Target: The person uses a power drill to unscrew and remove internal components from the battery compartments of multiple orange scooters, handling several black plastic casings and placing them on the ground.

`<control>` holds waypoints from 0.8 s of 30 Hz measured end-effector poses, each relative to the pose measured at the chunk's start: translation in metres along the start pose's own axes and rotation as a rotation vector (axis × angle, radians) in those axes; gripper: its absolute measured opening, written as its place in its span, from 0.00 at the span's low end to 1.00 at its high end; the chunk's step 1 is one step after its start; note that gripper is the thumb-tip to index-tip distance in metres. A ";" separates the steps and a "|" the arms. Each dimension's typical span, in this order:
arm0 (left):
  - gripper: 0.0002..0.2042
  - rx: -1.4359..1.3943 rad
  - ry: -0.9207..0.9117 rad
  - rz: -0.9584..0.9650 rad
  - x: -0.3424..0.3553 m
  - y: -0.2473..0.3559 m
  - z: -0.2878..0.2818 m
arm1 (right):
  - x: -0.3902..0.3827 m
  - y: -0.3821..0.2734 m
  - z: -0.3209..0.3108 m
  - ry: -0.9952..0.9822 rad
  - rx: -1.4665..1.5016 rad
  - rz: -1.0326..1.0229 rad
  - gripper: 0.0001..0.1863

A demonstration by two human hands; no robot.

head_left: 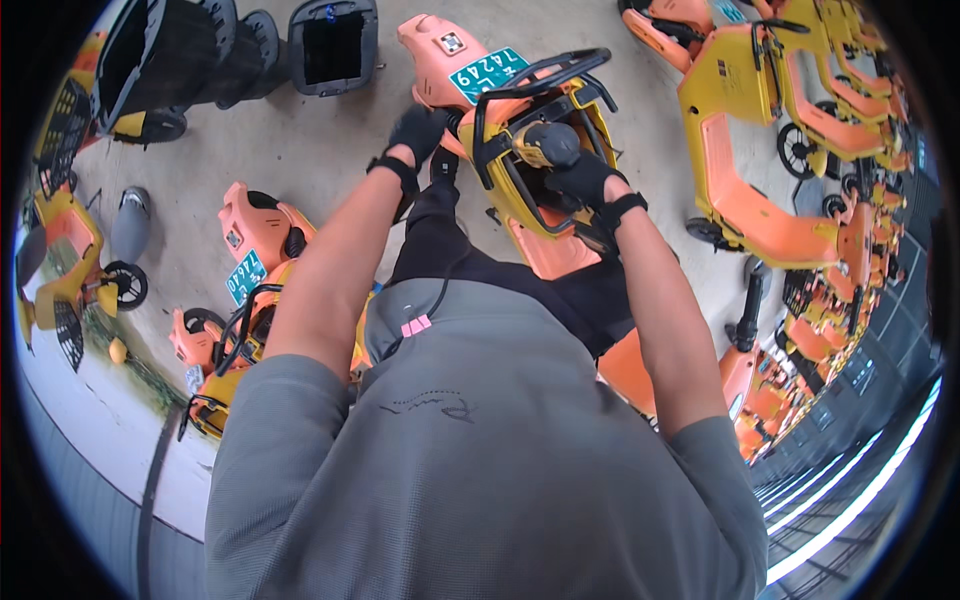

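Observation:
My right hand (582,180), in a black fingerless glove, grips a yellow-and-black power drill (543,145) inside the black tube frame of a yellow scooter (522,205). My left hand (418,132), gloved the same way, is curled at the lower edge of that scooter's salmon-pink end panel (430,60), left of the frame; what its fingers hold is hidden. The panel carries a teal plate (488,75). My legs in dark trousers are below the scooter, with a black shoe (445,165) beside it.
More pink-and-yellow scooters stand at lower left (262,225) and in dense rows at right (750,190). Black bins (160,65) and a separate black container (333,50) sit at upper left. A grey elongated part (130,225) lies on the concrete floor (240,150).

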State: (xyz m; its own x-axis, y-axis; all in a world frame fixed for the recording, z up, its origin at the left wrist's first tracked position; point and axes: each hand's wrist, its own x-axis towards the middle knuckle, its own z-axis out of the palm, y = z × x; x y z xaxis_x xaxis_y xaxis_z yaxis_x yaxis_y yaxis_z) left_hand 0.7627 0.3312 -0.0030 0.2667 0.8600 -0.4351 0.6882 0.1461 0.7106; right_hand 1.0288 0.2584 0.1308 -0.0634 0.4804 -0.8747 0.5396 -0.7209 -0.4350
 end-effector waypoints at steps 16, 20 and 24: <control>0.27 -0.076 -0.238 -0.249 -0.049 0.033 0.061 | -0.011 -0.002 0.007 0.053 -0.001 0.056 0.17; 0.18 -0.069 -0.272 -0.231 -0.055 0.034 0.054 | -0.017 -0.013 0.008 0.052 -0.085 0.131 0.17; 0.17 -0.100 -0.277 -0.231 -0.057 0.040 0.051 | -0.012 0.003 0.009 0.102 -0.016 0.086 0.15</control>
State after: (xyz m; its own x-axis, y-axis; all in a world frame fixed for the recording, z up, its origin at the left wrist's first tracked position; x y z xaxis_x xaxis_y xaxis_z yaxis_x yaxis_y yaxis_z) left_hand 0.8094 0.2632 0.0220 0.2943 0.6360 -0.7133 0.6856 0.3795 0.6212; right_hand 1.0235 0.2454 0.1380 0.0688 0.4661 -0.8820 0.5526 -0.7539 -0.3553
